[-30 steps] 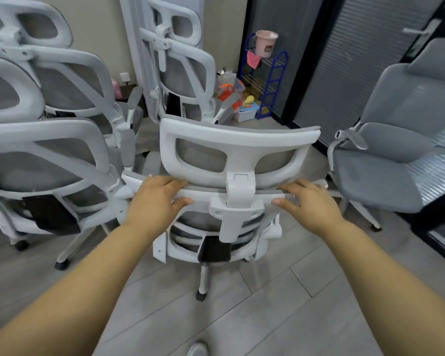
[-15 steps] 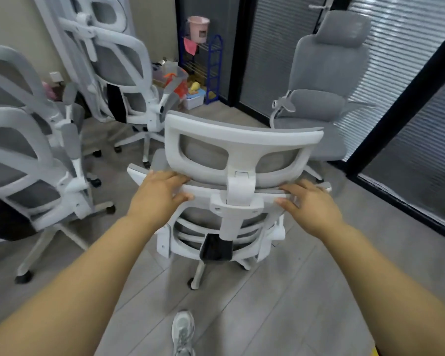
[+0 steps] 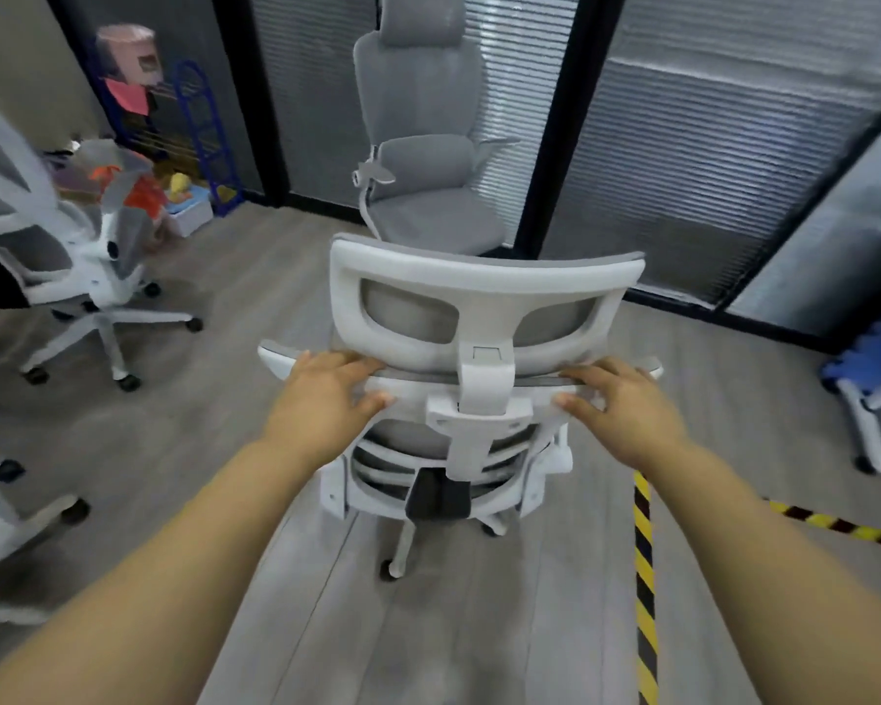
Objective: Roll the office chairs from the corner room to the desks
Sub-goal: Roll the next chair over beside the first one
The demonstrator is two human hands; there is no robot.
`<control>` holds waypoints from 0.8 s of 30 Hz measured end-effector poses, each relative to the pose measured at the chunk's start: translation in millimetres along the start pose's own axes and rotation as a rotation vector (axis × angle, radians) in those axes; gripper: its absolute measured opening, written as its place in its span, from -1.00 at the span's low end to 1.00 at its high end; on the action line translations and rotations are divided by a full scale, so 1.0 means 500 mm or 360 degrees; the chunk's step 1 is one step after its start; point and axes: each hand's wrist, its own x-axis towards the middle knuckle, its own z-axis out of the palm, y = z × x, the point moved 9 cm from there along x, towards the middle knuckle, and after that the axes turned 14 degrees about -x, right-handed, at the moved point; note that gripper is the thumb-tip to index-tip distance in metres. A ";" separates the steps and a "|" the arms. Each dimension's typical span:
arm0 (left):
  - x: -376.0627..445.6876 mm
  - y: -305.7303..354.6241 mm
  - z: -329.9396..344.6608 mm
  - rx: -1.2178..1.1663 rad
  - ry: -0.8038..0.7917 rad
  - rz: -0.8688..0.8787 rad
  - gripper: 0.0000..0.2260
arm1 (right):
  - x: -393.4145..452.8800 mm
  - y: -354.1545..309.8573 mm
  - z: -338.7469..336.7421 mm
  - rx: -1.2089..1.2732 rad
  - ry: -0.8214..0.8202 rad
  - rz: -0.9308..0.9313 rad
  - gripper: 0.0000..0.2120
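Evidently the white mesh chair stands mid-floor with its back to the person so it can be pushed, a grey upholstered chair close ahead of it. Both the left hand and right hand curl over the backrest's top rail, gripping it for steering. Its seat and most castors are hidden, and blur smears the clutter in the far left corner.

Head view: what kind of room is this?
Probably an office side room used for storage: several office chairs, such as the grey chair, glass partitions with blinds, and a blue rack of odds and ends.
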 end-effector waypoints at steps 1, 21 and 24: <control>0.001 0.012 0.013 0.0000 -0.0048 0.0035 -0.61 | -0.023 0.018 0.002 0.0009 -0.0001 0.0058 -0.57; -0.078 0.357 0.301 -0.0378 -0.0822 0.0735 -0.66 | -0.589 0.266 -0.001 0.0038 0.0139 0.1207 -0.59; -0.122 0.421 0.358 -0.0391 -0.0942 0.0862 -0.62 | -0.685 0.296 -0.011 0.0032 0.0171 0.1337 -0.60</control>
